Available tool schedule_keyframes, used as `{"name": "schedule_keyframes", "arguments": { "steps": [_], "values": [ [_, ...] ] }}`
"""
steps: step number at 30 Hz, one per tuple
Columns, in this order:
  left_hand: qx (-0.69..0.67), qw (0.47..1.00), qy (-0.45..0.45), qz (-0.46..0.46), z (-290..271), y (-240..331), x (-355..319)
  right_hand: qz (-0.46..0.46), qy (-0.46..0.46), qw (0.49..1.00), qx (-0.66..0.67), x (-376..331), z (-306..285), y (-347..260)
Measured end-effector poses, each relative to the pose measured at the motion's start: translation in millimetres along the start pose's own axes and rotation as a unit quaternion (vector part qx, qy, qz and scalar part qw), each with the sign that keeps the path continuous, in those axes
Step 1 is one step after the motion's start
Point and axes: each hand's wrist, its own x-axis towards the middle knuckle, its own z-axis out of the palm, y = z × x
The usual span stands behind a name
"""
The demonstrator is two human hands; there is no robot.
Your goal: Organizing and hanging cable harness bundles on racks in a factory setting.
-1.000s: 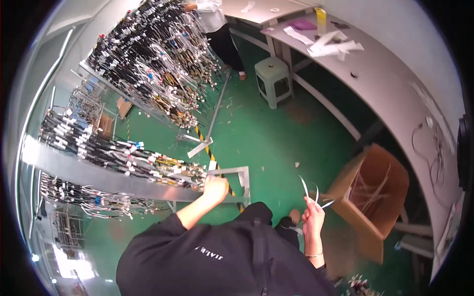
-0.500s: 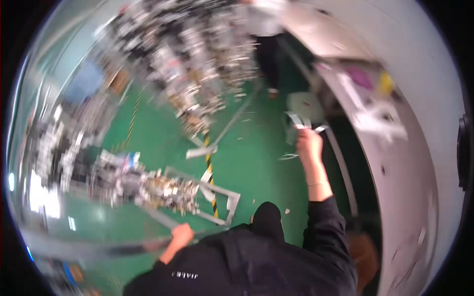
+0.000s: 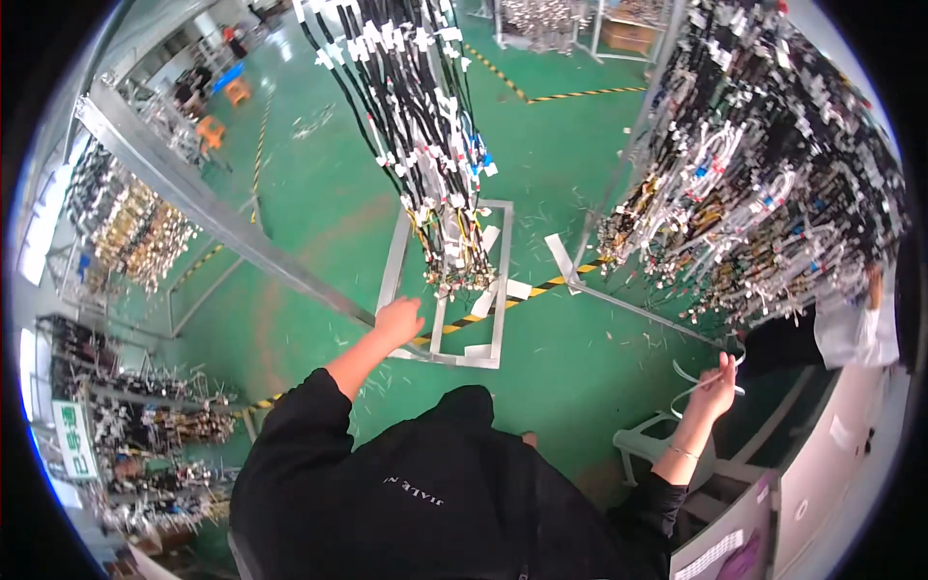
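- Left hand (image 3: 396,323): curled at the metal post (image 3: 208,204) (whether gripping it, I cannot tell).
- Right hand (image 3: 713,391): pinching thin white strips (image 3: 739,391).
- Cables (image 3: 418,126): hanging beyond the left hand.

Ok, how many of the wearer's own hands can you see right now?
2. The left hand is by the lower end of the long metal bar; whether it touches is unclear. The right hand is out to the right, holding thin white strips. Neither is hidden.

Head-worn fisheye, facing down, wide view
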Motion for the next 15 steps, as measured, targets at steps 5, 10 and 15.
{"name": "schedule_keyframes", "arguments": {
  "steps": [5,10,15],
  "values": [
    [-0.194,0.939,0.275,0.065,-72.5,59.7,23.1,0.003,-0.114,0.987,-0.117,-17.8,116.5,74.4],
    [-0.316,0.752,0.569,0.108,-184.0,102.9,81.3,0.052,-0.204,0.972,-0.103,-64.6,217.6,192.9],
    [-0.467,0.649,0.591,0.11,-229.7,120.1,120.3,-0.067,-0.501,0.844,-0.179,-125.2,404.3,201.7]
  ]
}}
